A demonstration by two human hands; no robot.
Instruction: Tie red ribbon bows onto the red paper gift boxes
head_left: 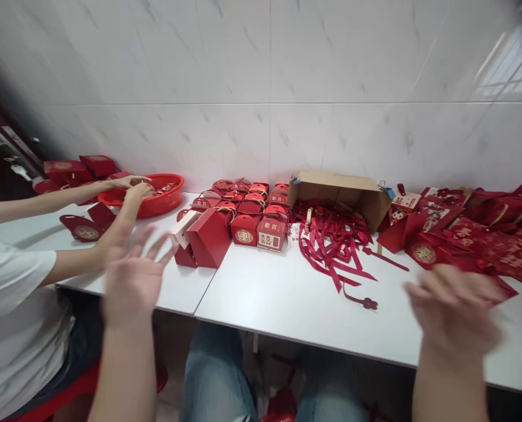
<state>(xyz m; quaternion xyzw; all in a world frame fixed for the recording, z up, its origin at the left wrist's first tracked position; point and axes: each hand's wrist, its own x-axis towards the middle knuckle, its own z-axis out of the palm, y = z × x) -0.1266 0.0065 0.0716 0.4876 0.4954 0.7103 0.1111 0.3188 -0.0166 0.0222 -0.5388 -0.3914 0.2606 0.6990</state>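
My left hand (135, 278) is raised over the front edge of the table, fingers spread and nothing in them. Just beyond it on the right stands a tall open red gift box (212, 237), with a white-topped red box (184, 234) beside it. My right hand (456, 305) hovers above the right side of the table, smeared by motion. Its fingers look bent, but I cannot make out anything in them. Behind that hand lie flat, partly folded red gift boxes (436, 252). A dark red strap with a flower-shaped end (368, 303) lies to its left.
Finished red boxes with handles (272, 231) stand in rows at centre. A cardboard box (370, 199) on its side spills red ribbons (331, 252). At left, a co-worker's hands (140, 187) reach into a red basin (168, 202); an open red box (87, 225) stands near their arm.
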